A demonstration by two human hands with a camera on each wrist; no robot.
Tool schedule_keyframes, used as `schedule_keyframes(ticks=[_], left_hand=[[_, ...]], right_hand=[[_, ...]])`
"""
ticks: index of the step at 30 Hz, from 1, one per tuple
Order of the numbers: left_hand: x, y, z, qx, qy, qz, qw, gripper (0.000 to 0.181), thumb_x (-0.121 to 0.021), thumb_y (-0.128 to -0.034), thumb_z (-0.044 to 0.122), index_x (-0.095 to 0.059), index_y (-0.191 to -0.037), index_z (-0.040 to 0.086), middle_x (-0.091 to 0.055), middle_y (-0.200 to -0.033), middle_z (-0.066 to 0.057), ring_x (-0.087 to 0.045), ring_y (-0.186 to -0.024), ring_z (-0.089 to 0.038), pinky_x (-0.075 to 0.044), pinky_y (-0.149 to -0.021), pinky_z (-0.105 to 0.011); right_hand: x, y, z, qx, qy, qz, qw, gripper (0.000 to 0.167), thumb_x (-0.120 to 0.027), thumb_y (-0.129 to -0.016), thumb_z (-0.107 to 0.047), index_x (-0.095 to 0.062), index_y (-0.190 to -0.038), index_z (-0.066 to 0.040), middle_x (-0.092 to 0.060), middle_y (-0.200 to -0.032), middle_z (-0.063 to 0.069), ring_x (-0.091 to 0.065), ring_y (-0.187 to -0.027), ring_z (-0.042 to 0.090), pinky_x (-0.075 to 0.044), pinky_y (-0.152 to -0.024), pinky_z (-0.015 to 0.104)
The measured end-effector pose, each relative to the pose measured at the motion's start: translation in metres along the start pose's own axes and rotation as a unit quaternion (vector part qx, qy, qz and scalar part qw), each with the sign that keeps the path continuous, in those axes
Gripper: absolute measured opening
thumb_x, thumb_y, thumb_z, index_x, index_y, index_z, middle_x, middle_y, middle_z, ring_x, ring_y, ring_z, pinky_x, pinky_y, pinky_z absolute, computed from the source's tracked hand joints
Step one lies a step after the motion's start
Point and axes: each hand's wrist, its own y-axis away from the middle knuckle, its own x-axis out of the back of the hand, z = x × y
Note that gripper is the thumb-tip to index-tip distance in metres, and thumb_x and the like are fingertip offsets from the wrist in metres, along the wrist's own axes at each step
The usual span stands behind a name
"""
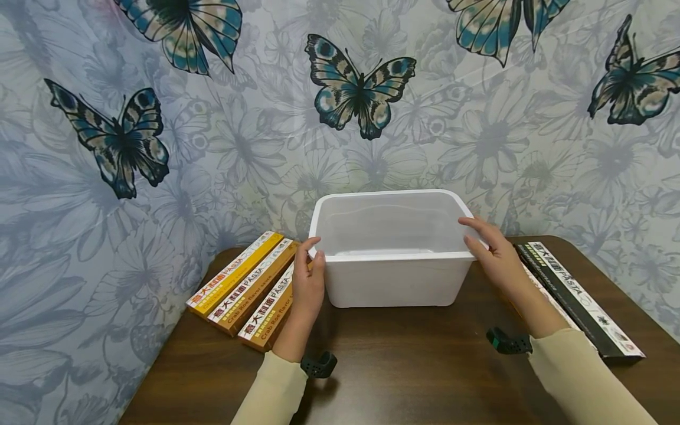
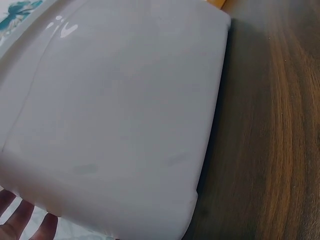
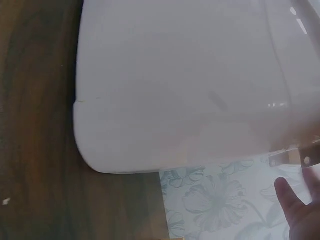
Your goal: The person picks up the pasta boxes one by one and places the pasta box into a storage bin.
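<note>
A white plastic bin [image 1: 393, 280] stands upright on the brown table, its inside bare in the head view. My left hand [image 1: 308, 286] holds its left end, thumb and a finger at the rim; in the left wrist view the fingertips [image 2: 46, 226] touch the bin's side [image 2: 120, 100]. At the opposite end my right hand [image 1: 496, 254] grips the rim, thumb and forefinger over the edge. The right wrist view has spread fingers [image 3: 290, 197] beside the bin wall [image 3: 175, 90], partly cut off by the frame.
Several yellow and brown pasta boxes [image 1: 254, 283] lie slanted left of the bin. On the right lies a black box [image 1: 584, 301], with another box partly hidden under my right forearm. Behind the table [image 1: 404, 366] hangs a butterfly-patterned cloth [image 1: 239, 147].
</note>
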Motion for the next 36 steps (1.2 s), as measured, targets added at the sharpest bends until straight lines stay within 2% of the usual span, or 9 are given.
schedule_keyframes(ticks=[3, 6, 14, 16, 22, 23, 27, 29, 36], left_hand=[[0.0, 0.0, 0.0, 0.002, -0.005, 0.0, 1.0, 0.037, -0.047, -0.1012, 0.032, -0.05, -0.137, 0.023, -0.053, -0.132, -0.01, -0.048, -0.111, -0.02, -0.041, -0.098, -0.049], [0.0, 0.001, 0.0, 0.002, -0.01, 0.001, 1.0, 0.037, -0.047, -0.1013, 0.033, -0.05, -0.137, 0.023, -0.053, -0.131, -0.009, -0.048, -0.11, -0.02, -0.041, -0.097, -0.047], [-0.001, 0.001, 0.0, 0.002, -0.011, 0.002, 0.9999, 0.038, -0.047, -0.1008, 0.034, -0.05, -0.137, 0.021, -0.05, -0.141, -0.018, -0.048, -0.123, -0.024, -0.038, -0.108, -0.055], [-0.001, 0.001, 0.0, 0.0, -0.01, 0.001, 0.9999, 0.038, -0.047, -0.1008, 0.034, -0.049, -0.137, 0.021, -0.049, -0.142, -0.018, -0.048, -0.125, -0.025, -0.037, -0.109, -0.057], [-0.001, 0.001, 0.0, -0.004, -0.014, 0.002, 0.9999, 0.038, -0.047, -0.1012, 0.034, -0.049, -0.137, 0.022, -0.051, -0.139, -0.014, -0.049, -0.121, -0.023, -0.039, -0.106, -0.051], [-0.001, 0.001, 0.0, -0.005, -0.013, 0.002, 0.9999, 0.038, -0.047, -0.1014, 0.034, -0.049, -0.137, 0.022, -0.051, -0.138, -0.013, -0.049, -0.12, -0.022, -0.039, -0.105, -0.05], [0.0, 0.001, 0.001, -0.004, -0.011, 0.001, 0.9999, 0.036, -0.047, -0.1017, 0.033, -0.05, -0.136, 0.024, -0.052, -0.134, -0.009, -0.048, -0.118, -0.02, -0.04, -0.104, -0.048], [0.0, 0.002, 0.001, -0.002, -0.009, 0.001, 1.0, 0.036, -0.048, -0.1016, 0.032, -0.049, -0.137, 0.024, -0.052, -0.135, -0.008, -0.048, -0.118, -0.021, -0.04, -0.105, -0.048], [-0.001, 0.002, 0.0, 0.007, 0.004, -0.005, 1.0, 0.04, -0.047, -0.1016, 0.027, -0.046, -0.141, 0.02, -0.047, -0.143, -0.014, -0.047, -0.129, -0.029, -0.036, -0.111, -0.054]], right_hand=[[-0.002, 0.006, 0.002, 0.016, 0.009, 0.017, 0.9997, 0.046, -0.049, -0.105, -0.026, -0.045, -0.15, -0.018, -0.033, -0.162, 0.012, -0.027, -0.151, 0.025, -0.039, -0.11, 0.033], [-0.003, 0.012, 0.005, 0.031, 0.016, 0.03, 0.9989, 0.046, -0.05, -0.105, -0.023, -0.045, -0.15, -0.018, -0.035, -0.161, 0.007, -0.03, -0.148, 0.008, -0.036, -0.098, 0.011], [0.0, 0.029, 0.012, 0.028, 0.027, 0.039, 0.9985, 0.059, -0.057, -0.101, -0.02, -0.036, -0.155, -0.019, -0.032, -0.162, 0.01, -0.033, -0.132, -0.014, -0.033, -0.096, 0.004], [0.001, 0.033, 0.013, 0.018, 0.04, 0.039, 0.9983, 0.063, -0.059, -0.1, -0.021, -0.032, -0.157, -0.021, -0.033, -0.161, 0.012, -0.034, -0.127, -0.017, -0.041, -0.105, 0.017], [0.006, 0.05, 0.017, -0.016, 0.063, 0.034, 0.9973, 0.071, -0.06, -0.099, -0.026, -0.023, -0.16, -0.025, -0.034, -0.16, 0.018, -0.042, -0.14, 0.037, -0.041, -0.113, 0.03], [0.006, 0.052, 0.018, -0.022, 0.066, 0.034, 0.997, 0.071, -0.06, -0.1, -0.027, -0.022, -0.16, -0.025, -0.034, -0.16, 0.018, -0.041, -0.137, 0.045, -0.038, -0.111, 0.021], [0.01, 0.061, 0.021, -0.04, 0.073, 0.04, 0.9957, 0.073, -0.06, -0.099, -0.029, -0.021, -0.16, -0.025, -0.033, -0.16, 0.02, -0.039, -0.136, 0.048, -0.033, -0.108, 0.011], [0.013, 0.065, 0.023, -0.053, 0.078, 0.043, 0.9946, 0.073, -0.06, -0.099, -0.031, -0.02, -0.16, -0.026, -0.033, -0.161, 0.018, -0.039, -0.137, 0.047, -0.023, -0.094, -0.002], [0.025, 0.079, 0.036, -0.075, 0.084, 0.07, 0.9912, 0.075, -0.059, -0.1, -0.029, -0.016, -0.161, -0.021, -0.029, -0.161, 0.022, -0.033, -0.141, 0.047, -0.019, -0.093, -0.005]])
